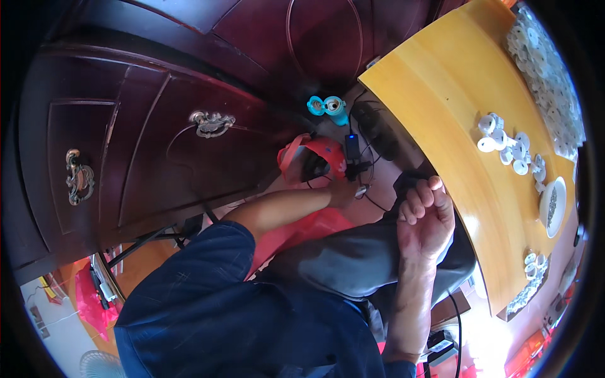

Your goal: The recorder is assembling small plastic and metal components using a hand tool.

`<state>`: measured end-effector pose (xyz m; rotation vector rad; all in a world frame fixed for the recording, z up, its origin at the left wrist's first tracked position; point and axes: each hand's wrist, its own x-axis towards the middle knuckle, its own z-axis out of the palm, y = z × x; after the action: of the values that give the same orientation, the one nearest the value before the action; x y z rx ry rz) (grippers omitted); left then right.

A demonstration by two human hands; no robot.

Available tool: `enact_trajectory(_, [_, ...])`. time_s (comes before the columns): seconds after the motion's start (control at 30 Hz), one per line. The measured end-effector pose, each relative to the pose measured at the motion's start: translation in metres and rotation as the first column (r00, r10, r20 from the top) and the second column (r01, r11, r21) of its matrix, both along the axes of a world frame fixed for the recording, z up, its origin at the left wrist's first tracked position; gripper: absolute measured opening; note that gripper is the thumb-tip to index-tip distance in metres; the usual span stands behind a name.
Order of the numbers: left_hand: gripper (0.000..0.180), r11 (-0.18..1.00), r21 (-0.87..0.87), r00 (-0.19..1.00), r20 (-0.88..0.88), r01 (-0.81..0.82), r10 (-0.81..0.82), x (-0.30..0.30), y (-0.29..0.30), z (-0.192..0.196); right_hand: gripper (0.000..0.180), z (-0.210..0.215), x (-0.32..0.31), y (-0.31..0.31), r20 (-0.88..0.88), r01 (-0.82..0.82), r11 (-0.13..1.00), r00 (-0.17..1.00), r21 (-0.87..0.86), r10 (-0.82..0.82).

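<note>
Left hand (344,191) low beside 1 red bag (330,149) and near 1 black blue-lit device (351,151), that hand's grip unclear, right hand (425,220) by the wooden table (435,88), curled inward, hold unclear

"Can you read any words, numbers or signs in your view?"

"No, none that you could make out. The red bag (333,150) in front of you carries small pale marks, too blurred to tell as letters."

"And the dark box (441,341) low on your right?"

"You get a pale patch on it, but any print there is too small to read."
</note>
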<state>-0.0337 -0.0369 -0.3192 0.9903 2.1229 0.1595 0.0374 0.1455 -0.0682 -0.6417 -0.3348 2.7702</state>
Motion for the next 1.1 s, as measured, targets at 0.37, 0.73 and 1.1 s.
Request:
enact_trajectory(0.37, [0.024, 0.993, -0.001, 0.989, 0.079, -0.122, 0.121, -0.006, 0.021, -0.025, 0.022, -0.005, -0.002, -0.001, -0.033, 0.029, 0.997, 0.999, -0.067, -0.031])
enact_trajectory(0.73, [0.025, 0.997, 0.023, 0.994, 0.091, -0.069, 0.067, -0.005, 0.031, -0.044, 0.026, -0.008, -0.001, 0.000, -0.154, 0.005, 0.996, 0.988, -0.085, -0.018])
enact_trajectory(1.1, [0.031, 0.963, 0.053, 0.949, 0.196, -0.263, 0.248, -0.004, 0.029, -0.056, 0.028, -0.009, -0.003, -0.002, -0.051, 0.035, 0.999, 0.998, -0.010, -0.036])
